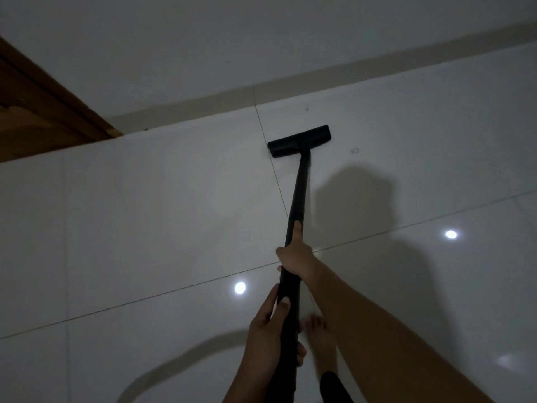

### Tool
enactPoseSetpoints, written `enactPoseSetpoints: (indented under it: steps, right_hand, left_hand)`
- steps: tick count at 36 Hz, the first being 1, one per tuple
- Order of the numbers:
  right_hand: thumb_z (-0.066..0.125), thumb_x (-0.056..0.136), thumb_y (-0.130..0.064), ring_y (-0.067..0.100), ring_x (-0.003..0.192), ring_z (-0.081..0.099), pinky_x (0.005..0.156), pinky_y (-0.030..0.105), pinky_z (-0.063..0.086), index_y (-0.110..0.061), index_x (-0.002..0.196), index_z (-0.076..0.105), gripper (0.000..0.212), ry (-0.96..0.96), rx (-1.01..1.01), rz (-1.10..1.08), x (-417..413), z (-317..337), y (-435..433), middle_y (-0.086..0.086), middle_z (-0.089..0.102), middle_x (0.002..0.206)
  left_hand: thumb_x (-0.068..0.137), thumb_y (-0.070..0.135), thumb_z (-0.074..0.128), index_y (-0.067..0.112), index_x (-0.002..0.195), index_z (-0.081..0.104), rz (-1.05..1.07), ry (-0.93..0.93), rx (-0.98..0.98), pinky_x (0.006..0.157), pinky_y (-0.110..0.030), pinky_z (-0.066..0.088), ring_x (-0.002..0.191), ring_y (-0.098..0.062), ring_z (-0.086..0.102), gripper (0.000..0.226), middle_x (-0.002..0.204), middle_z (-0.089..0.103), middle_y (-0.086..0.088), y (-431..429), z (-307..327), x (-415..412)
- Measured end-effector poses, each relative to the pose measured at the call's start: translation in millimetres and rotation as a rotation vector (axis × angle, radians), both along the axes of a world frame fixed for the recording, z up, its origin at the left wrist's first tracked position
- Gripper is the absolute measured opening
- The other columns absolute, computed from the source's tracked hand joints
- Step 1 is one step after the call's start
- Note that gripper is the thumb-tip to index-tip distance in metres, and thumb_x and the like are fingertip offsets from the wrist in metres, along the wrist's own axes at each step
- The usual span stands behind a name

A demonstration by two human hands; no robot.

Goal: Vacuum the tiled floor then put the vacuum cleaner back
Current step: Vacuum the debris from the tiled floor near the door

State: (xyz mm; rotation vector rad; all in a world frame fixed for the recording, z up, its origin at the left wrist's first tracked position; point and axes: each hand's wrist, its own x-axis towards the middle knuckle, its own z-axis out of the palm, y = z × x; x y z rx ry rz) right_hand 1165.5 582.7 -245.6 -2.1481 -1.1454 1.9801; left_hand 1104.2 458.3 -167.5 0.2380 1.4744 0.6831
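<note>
Fingers of the right hand were wrapped round the black wand, thumb laid along it, while the left hand closed on the thicker part lower down, thumb on top. Beyond them the wand ran out to the floor head, which sat flat on the tiled floor beside a grout line, near the skirting at the floor's far edge. A bare foot stood just beside the wand. The vacuuming step appeared to be in hand, with the putting-away still to come; the next stroke would likely call for drawing the head back or sliding it along the skirting. A wooden door was cut off at the left. The vacuum's body lay out of frame, the light was dim, and a small mark right of the head could not be identified.
</note>
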Motion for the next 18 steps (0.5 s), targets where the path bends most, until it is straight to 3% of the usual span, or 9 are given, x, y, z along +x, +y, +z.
enactPoseSetpoints:
  steps: [4, 8, 18]
  right_hand:
    - [0.042, 0.097, -0.008, 0.015, 0.060, 0.056, 0.056, 0.025, 0.050, -0.035, 0.149, -0.015, 0.082, -0.005, 0.006, 0.011, 1.7, -2.6, 29.6, 0.018, 0.047, 0.133]
    - [0.041, 0.096, -0.006, 0.016, 0.059, 0.056, 0.050, 0.023, 0.047, -0.034, 0.150, -0.015, 0.082, -0.003, 0.017, 0.017, 0.3, -3.7, 55.8, 0.018, 0.048, 0.132]
    - [0.043, 0.095, -0.005, 0.017, 0.057, 0.054, 0.064, 0.032, 0.054, -0.033, 0.151, -0.012, 0.082, -0.052, 0.045, 0.021, -7.0, -9.8, 107.9, 0.021, 0.049, 0.132]
  left_hand:
    - [0.097, 0.026, 0.045, 0.041, 0.119, 0.055, 0.046, -0.006, 0.000, 0.043, -0.025, 0.041, 0.042, -0.022, 0.051, 0.028, 0.060, 0.062, -0.010, 29.2, -2.4, 5.4]
    - [0.098, 0.025, 0.044, 0.050, 0.093, 0.058, 0.053, -0.028, 0.019, 0.042, -0.024, 0.040, 0.041, -0.022, 0.050, 0.029, 0.066, 0.059, -0.015, 55.6, -1.8, 5.0]
    - [0.098, 0.024, 0.043, 0.049, 0.089, 0.056, 0.059, -0.053, 0.056, 0.040, -0.023, 0.040, 0.040, -0.021, 0.048, 0.030, 0.071, 0.055, -0.017, 108.8, -1.0, 3.3]
